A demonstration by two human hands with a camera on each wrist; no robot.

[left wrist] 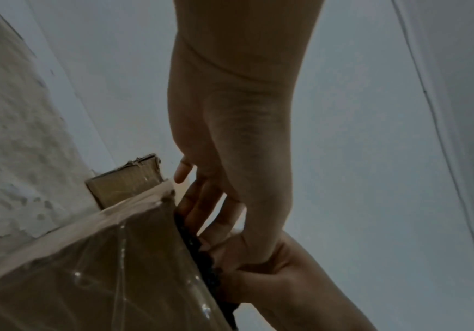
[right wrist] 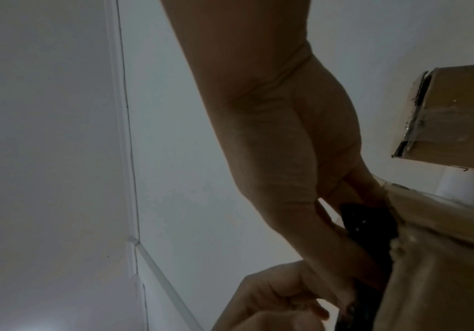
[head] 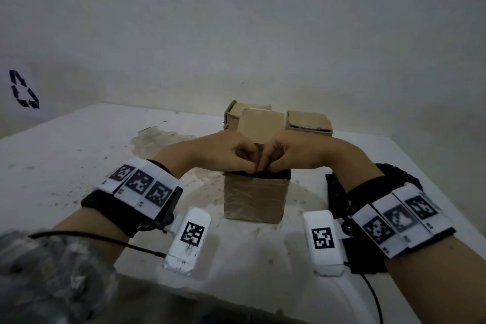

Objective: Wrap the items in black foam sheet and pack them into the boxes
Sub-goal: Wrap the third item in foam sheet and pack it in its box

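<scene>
A taped cardboard box (head: 253,198) stands open-topped at the middle of the table. A wrapped black foam bundle (head: 276,173) fills its mouth and sticks up slightly above the rim. Both hands meet over it with fingers curled down. My left hand (head: 248,166) pinches the foam near the centre, and my right hand (head: 267,166) pinches it right beside. The left wrist view shows my left hand (left wrist: 199,201) against the foam (left wrist: 199,257) at the box (left wrist: 102,268) edge. In the right wrist view my right hand (right wrist: 352,201) holds the foam (right wrist: 363,224) against the box (right wrist: 442,257). What is wrapped inside is hidden.
Three more cardboard boxes (head: 260,123) stand close together just behind the hands, the right one (head: 307,121) showing a dark slit. Spare black foam sheets (head: 335,189) lie on the stained white table (head: 79,152) under my right forearm. A wall rises behind.
</scene>
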